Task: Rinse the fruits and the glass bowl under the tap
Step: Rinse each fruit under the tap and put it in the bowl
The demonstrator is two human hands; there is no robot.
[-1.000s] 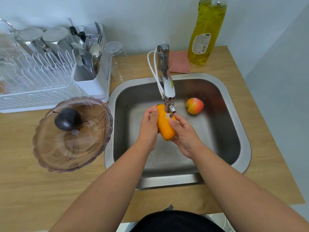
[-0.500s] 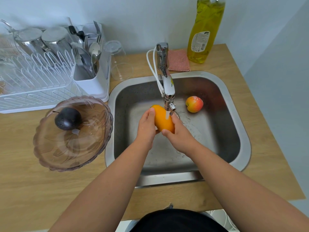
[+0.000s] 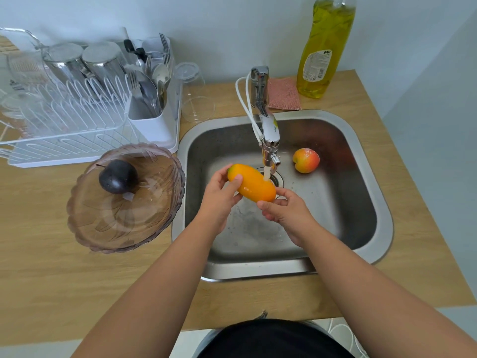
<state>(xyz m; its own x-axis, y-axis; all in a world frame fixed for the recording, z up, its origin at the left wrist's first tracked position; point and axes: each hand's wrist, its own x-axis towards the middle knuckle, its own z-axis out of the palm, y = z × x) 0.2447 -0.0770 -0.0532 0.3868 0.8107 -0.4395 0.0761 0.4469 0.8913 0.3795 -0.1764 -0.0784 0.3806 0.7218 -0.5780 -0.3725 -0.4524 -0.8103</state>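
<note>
An orange mango (image 3: 254, 182) lies crosswise over the steel sink (image 3: 382, 202), under the running tap (image 3: 268, 135). My left hand (image 3: 219, 195) grips its left end, thumb on top. My right hand (image 3: 282, 210) holds its right end from below with the fingertips. Water falls on the mango's right half. A red-yellow apple (image 3: 306, 160) lies wet in the sink to the right of the tap. The tinted glass bowl (image 3: 124, 220) stands on the counter left of the sink with a dark plum (image 3: 118, 176) in it.
A white dish rack (image 3: 77, 130) with steel cups and cutlery fills the back left. An upturned clear glass (image 3: 196, 96) stands beside it. A pink scrub pad (image 3: 283, 95) and a yellow dish soap bottle (image 3: 322, 47) sit behind the sink.
The mango has turned from nearly upright to lying crosswise under the stream. Both hands shifted along it, the right one now under its right end.
</note>
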